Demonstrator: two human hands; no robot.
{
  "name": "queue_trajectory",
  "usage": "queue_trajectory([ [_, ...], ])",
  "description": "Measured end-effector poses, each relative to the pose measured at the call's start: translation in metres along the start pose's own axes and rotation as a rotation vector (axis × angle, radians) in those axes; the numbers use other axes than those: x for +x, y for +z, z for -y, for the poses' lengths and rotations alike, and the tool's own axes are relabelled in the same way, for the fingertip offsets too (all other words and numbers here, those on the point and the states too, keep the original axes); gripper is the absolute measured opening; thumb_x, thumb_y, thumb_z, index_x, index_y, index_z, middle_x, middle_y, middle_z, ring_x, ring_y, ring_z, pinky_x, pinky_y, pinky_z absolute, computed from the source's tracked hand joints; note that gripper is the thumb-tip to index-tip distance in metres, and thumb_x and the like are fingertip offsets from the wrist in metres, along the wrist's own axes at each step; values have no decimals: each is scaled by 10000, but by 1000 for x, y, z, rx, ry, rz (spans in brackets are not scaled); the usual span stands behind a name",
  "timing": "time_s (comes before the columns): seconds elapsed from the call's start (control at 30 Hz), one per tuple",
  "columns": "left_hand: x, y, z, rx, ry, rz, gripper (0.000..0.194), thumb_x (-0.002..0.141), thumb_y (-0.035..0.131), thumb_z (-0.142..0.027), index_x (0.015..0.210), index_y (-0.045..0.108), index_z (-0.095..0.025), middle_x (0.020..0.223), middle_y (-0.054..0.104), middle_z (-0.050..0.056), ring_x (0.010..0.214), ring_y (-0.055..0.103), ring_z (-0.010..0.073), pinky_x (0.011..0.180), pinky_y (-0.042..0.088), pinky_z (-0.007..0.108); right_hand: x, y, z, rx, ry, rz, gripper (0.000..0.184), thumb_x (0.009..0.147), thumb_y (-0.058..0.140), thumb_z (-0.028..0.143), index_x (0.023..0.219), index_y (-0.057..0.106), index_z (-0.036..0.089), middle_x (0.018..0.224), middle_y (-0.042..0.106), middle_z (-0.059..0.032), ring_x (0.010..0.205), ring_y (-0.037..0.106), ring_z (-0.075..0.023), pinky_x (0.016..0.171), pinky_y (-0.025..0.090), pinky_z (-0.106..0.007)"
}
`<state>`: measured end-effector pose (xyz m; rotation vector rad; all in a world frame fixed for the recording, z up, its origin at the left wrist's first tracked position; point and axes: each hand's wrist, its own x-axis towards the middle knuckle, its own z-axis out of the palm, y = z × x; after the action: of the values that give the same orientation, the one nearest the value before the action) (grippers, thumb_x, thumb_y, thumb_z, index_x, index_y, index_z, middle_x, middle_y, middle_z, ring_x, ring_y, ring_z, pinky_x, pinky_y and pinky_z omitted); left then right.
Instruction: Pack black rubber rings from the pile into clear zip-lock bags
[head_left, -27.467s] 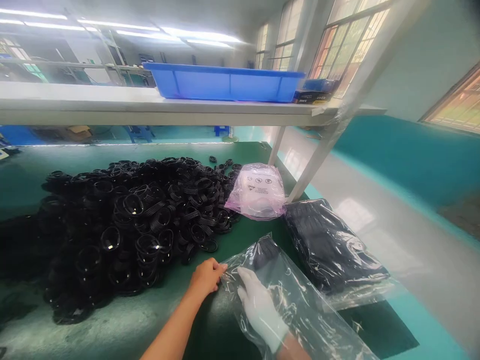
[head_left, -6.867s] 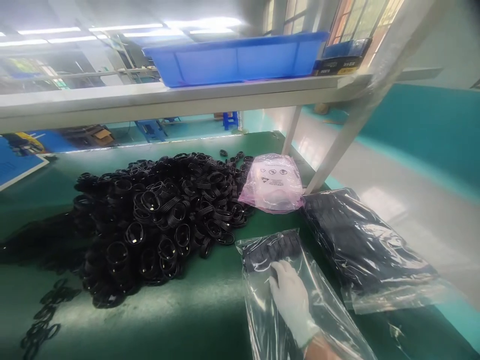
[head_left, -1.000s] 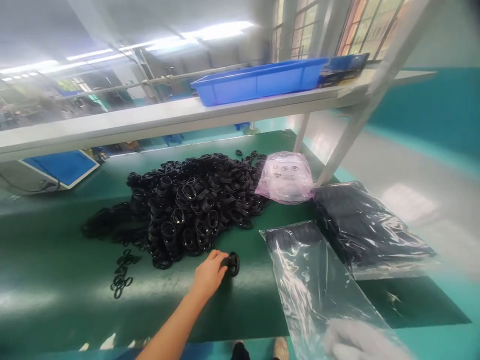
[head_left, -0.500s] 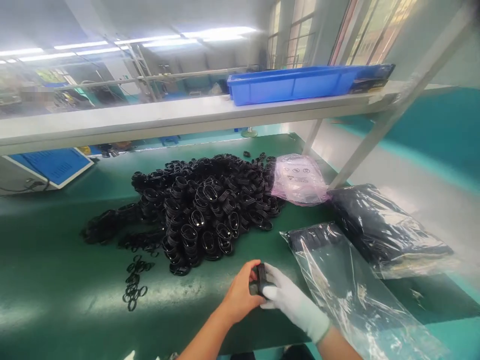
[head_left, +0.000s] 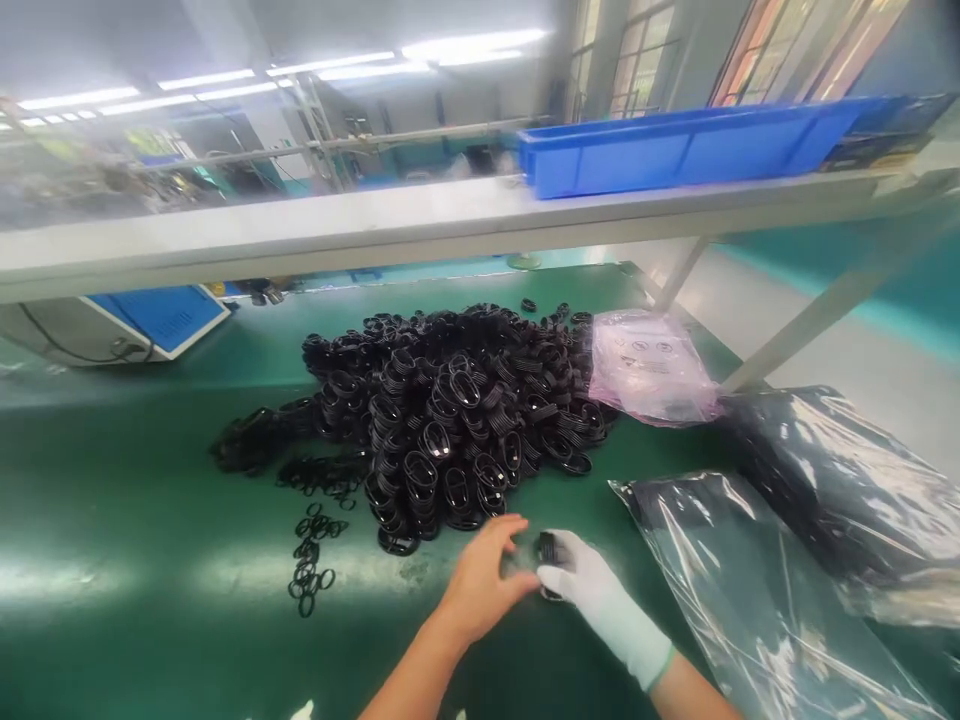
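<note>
Here's the small black coil (head_left: 547,547), low over the near part of the table, pinched between the thumb and fingers of the gloved right hand (head_left: 576,572)! The bare left hand (head_left: 481,582) sits right beside it, fingers and thumb spread wide in a C, the opening turned toward the coil; whether its thumb tip brushes the glove, you can't tell from here. Just beyond the left fingertips comes the near edge of the heap of black coils (head_left: 465,400), a tight squeeze on that side. Swing left and there's far more room: a broad run of green table (head_left: 165,560), with a trail of black rings (head_left: 307,560) lying between it and the heap. To the right, a strip of green separates the glove from the slanting edge of the clear bag (head_left: 742,590), laid flat, and past that the dark filled bag (head_left: 847,480) crowds in close. Up behind, the pink bag (head_left: 652,365) butts against the heap's right end, near the slanting post (head_left: 817,325). Across the top runs the white shelf (head_left: 337,225), bearing the blue bin (head_left: 690,150), while a blue-panelled box (head_left: 169,318) occupies the far left.
</note>
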<state>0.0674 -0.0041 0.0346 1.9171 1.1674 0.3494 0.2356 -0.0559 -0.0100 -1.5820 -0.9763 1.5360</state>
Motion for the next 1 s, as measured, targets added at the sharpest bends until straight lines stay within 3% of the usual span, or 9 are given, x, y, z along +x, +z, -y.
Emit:
queue_trajectory([
  [0.1,32,-29,9,418,58,-205,358,766,381,-54,1045,532,-221,1095,517,44,971,473,165,859,397,320,3,2,2,-410,25,-182,577,590,552,243,1153,446,177,1138,477,-113,1024,498,-241,890,366,-349],
  [0.2,67,-48,11,783,135,-94,329,763,369,-25,959,571,-197,1069,525,79,999,457,202,826,397,348,3,8,3,-601,53,-174,539,601,525,227,1135,470,181,1093,487,-100,985,512,-238,858,377,-333],
  [0.3,80,-57,5,874,205,42,210,790,411,-98,853,586,-195,961,557,76,977,475,205,804,397,339,4,11,-2,-646,105,-159,450,600,537,248,1047,529,201,983,529,-78,955,521,-242,826,387,-330],
  [0.37,73,-56,0,872,194,48,150,796,439,-159,847,576,-194,909,567,64,924,503,198,766,408,325,5,9,-7,-609,145,-141,422,612,544,273,1029,551,208,964,530,-76,926,539,-234,800,403,-322],
  [0.43,56,-45,0,769,110,-6,108,786,472,-229,851,552,-200,862,571,40,828,534,179,695,421,299,5,5,-14,-547,171,-150,452,614,561,280,1059,555,202,1001,519,-87,944,541,-234,811,409,-318],
  [0.5,38,-21,7,456,-75,-5,87,764,494,-276,802,516,-201,744,561,1,674,545,142,588,421,257,7,2,-21,-443,179,-179,514,609,583,261,1115,535,185,1053,508,-100,974,539,-240,828,417,-316],
  [0.63,16,43,25,-258,-454,161,106,772,434,-272,700,403,-201,466,446,-71,372,445,91,394,366,207,10,-1,-34,-244,223,-150,581,684,536,276,1239,415,150,1075,513,-120,769,603,-193,576,498,-287],
  [0.77,17,74,29,-404,-469,172,166,812,353,-301,673,355,-209,378,419,-85,321,434,87,361,357,188,13,-4,-39,-177,247,-110,598,715,525,270,1272,354,134,1048,533,-107,734,602,-154,481,510,-234],
  [1.0,22,79,27,-492,-449,146,221,768,446,-381,661,363,-206,355,419,-94,285,421,78,319,325,167,12,-5,-36,-171,221,-102,586,712,540,264,1260,390,123,1028,536,-109,776,595,-163,491,524,-226],
])
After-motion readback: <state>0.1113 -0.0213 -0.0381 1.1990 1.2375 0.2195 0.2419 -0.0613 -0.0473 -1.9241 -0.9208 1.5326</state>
